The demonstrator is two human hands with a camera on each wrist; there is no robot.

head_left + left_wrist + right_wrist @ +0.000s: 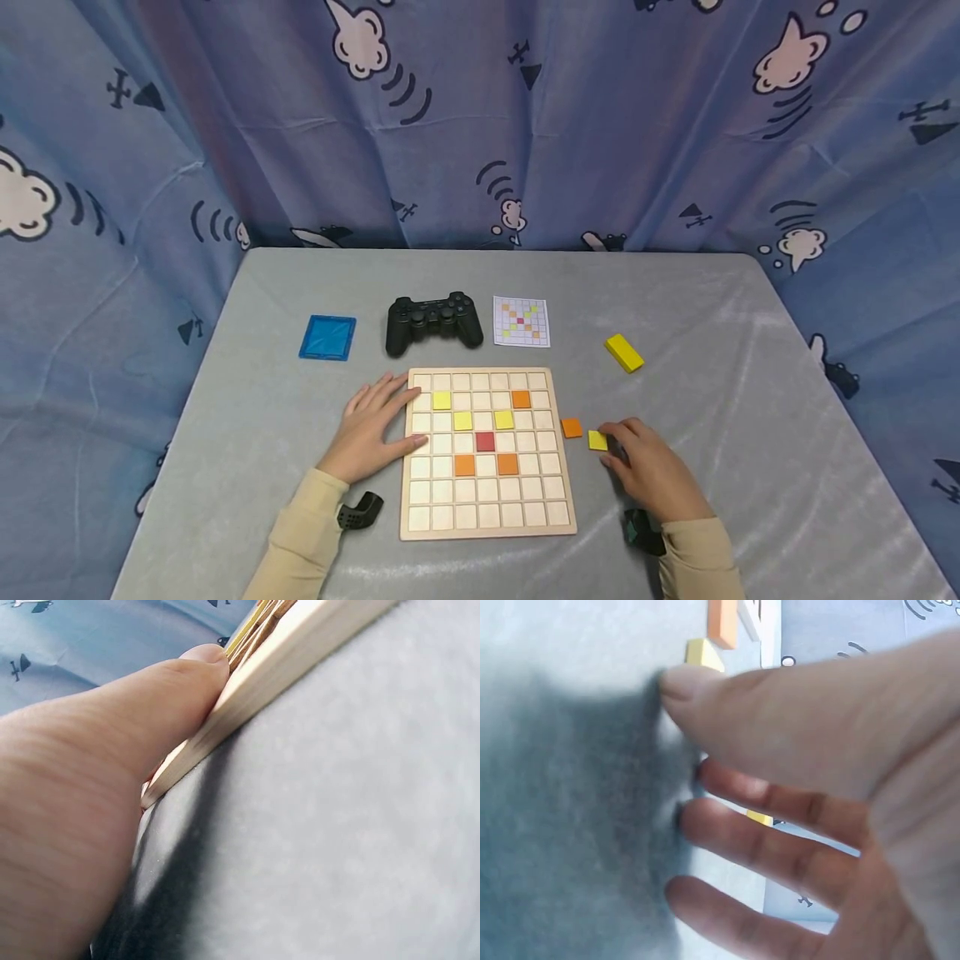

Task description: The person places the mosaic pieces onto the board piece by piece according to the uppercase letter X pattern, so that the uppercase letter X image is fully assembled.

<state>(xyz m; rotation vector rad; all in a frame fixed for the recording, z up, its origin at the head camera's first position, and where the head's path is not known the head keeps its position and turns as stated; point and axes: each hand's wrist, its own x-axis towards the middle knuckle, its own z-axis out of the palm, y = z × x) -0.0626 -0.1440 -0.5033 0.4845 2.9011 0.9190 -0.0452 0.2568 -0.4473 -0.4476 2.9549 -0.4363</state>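
My left hand (372, 431) rests along the left edge of a wooden grid board (487, 534), fingers spread and thumb on its rim. In the left wrist view the thumb (187, 682) presses against the board's side. Yellow, orange and red squares sit among the board's pale cells, with a red tile (485, 442) near the middle. To the right of the board, my right hand (655, 467) pinches a small yellow tile (597, 441) at its right end, between thumb and forefinger. The right wrist view shows the thumb partly covering the yellow tile (701, 654); the forefinger's tip is hidden.
A loose orange tile (572, 428) lies between board and yellow tile. Behind are a blue tray (327, 337), a black game controller (433, 323), a printed grid card (521, 322) and a yellow block (624, 353). A patterned curtain (450, 125) hangs behind the grey table.
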